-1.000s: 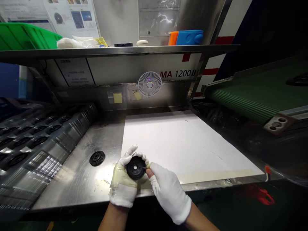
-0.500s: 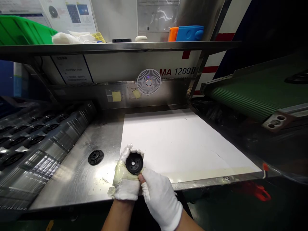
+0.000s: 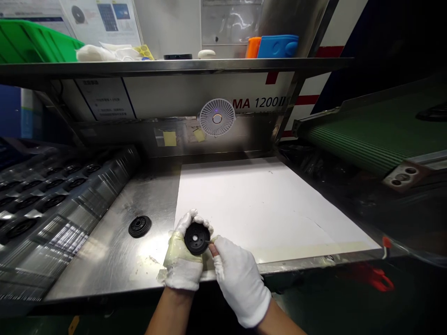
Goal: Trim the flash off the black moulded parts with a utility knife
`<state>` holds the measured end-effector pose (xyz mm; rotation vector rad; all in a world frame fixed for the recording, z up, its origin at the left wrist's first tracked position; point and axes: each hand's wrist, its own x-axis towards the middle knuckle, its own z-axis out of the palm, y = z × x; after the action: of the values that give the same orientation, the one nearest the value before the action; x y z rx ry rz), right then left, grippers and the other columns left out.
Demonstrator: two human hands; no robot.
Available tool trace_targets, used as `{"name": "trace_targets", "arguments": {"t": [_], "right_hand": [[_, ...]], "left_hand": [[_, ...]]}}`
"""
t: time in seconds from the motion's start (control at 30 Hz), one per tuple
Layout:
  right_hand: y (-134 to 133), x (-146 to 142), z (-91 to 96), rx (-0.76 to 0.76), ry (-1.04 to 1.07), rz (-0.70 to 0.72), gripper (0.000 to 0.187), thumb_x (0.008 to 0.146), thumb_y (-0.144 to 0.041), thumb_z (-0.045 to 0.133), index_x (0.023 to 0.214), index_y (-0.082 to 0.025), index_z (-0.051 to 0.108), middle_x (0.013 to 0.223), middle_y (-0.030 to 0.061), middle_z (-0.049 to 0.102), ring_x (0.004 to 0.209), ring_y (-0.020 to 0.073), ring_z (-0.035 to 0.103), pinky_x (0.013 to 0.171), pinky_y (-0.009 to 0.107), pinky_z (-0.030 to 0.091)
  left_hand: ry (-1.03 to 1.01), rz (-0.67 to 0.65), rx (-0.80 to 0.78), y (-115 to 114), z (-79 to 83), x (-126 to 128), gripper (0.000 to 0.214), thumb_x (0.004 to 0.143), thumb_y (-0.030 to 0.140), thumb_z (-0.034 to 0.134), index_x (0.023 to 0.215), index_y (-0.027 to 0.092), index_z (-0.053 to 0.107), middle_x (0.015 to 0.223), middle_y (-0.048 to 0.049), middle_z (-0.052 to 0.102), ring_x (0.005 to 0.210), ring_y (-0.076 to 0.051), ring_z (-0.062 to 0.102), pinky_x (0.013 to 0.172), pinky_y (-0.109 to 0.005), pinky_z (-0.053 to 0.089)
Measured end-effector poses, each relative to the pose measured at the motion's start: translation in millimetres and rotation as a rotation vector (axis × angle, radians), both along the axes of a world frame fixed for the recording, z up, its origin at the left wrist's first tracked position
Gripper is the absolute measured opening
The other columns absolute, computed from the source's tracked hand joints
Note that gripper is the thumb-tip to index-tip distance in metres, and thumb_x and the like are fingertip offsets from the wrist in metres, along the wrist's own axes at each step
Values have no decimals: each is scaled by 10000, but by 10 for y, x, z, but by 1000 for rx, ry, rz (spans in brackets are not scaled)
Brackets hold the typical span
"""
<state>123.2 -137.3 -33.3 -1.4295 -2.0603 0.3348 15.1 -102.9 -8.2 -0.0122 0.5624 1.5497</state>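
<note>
The left hand [image 3: 184,265], in a white glove, grasps a round black part [image 3: 199,241] above the front edge of the desk [image 3: 104,265]. The right hand [image 3: 240,279], also gloved, pinches a thin tool [image 3: 210,241] at the right rim of this part; its tip is too small to see clearly. To the left, a second black part [image 3: 140,226] lies on the bare metal. Further left stand stacked clear trays [image 3: 75,232] with similar round parts.

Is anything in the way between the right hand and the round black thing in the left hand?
No, nothing visible blocks it. The left hand holds the round black part, and the right hand is close beside it. Only a thin thing, too small to name, pokes from the right hand toward the rim.
</note>
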Motion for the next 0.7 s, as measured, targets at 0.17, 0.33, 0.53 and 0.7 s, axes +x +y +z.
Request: {"name": "trace_targets", "arguments": {"t": [0.17,0.33,0.53,0.7], "right_hand": [[-19,-33,-2,4,44,-1,222,929,-279,317,813,-226,499,686,-10,567,598,168,506,555,294,265],[-16,-12,-1,-27,26,-5,231,926,-269,315,786,-222,492,674,-8,556,588,163,496,547,287,259],[-17,10,16,-58,30,5,231,924,-261,315,792,-221,500,680,-8,566,581,154,495,539,272,267],[-5,24,7,-38,20,-31,226,914,-253,325,782,-218,504,678,-2,568,597,161,515,547,272,281]], "left_hand": [[12,33,-30,-12,66,12,32,752,149,587,779,142,570,649,-3,526,639,-122,548,629,-262,496],[-3,47,2,-15,55,31,29,763,143,575,785,140,557,668,2,522,635,-111,541,632,-253,496],[3,56,23,-29,52,47,33,760,146,579,778,143,551,668,7,524,637,-112,546,636,-255,501],[-37,48,-14,-28,100,51,31,770,132,558,751,144,537,644,14,519,607,-104,540,613,-243,499]]}}
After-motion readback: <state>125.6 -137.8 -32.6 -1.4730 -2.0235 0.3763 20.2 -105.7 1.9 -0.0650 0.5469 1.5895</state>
